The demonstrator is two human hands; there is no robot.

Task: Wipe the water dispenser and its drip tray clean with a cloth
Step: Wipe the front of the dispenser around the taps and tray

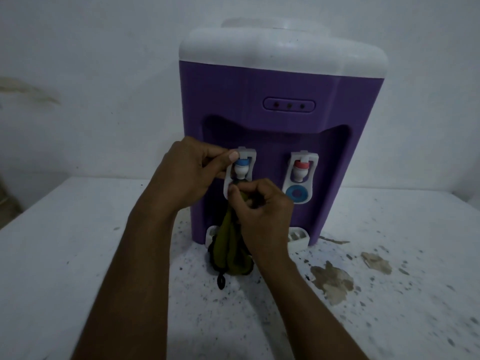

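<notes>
The water dispenser (280, 94) has a purple body with a white top and stands on a white, dark-speckled bench (78, 242) against a pale wall (91, 61). Its white drip tray (298, 236) sits at its foot. An olive-green cloth (228, 245) hangs bunched from under the blue tap (242, 168) down over the tray. The right hand (262, 211) fingers (239, 189) clench the cloth at the spout. The left hand (189, 170) pinches the blue tap's white lever frame. The red tap (300, 170) stands untouched beside it.

I stand in a plain, home-like room: stained white wall (78, 74), chipped white table (389, 307), a small tabletop water dispenser (272, 81).
</notes>
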